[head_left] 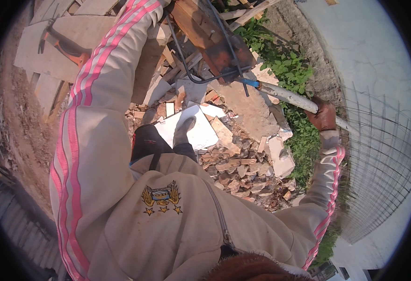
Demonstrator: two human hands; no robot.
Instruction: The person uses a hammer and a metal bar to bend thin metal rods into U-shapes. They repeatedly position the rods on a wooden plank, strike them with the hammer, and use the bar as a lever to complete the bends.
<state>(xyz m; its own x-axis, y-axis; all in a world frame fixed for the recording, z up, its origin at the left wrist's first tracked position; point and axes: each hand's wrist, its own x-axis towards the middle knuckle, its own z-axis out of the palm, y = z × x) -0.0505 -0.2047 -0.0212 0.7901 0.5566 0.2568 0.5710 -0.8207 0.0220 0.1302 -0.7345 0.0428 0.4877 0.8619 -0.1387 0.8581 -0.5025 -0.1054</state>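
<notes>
My right hand point(322, 114) is wrapped round a long, whitish pipe point(282, 93) with a blue section near its far end. That end meets a bent dark metal bar point(236, 70) beside a brown, rust-stained wooden beam point(200, 33) at the top centre. My left arm, in a beige sleeve with pink stripes, reaches up to the top edge by the beam, where the hand is out of view. A hammer point(65, 47) with an orange and black handle lies on boards point(37, 51) at the upper left.
I stand among rubble and broken boards point(229, 168), one shoe point(185, 126) on a white panel point(205, 131). Green plants point(299, 70) grow along a rough concrete edge point(317, 51) to the right. Beyond are wire mesh point(374, 159) and a pale wall point(369, 42). Bare dirt point(13, 107) lies left.
</notes>
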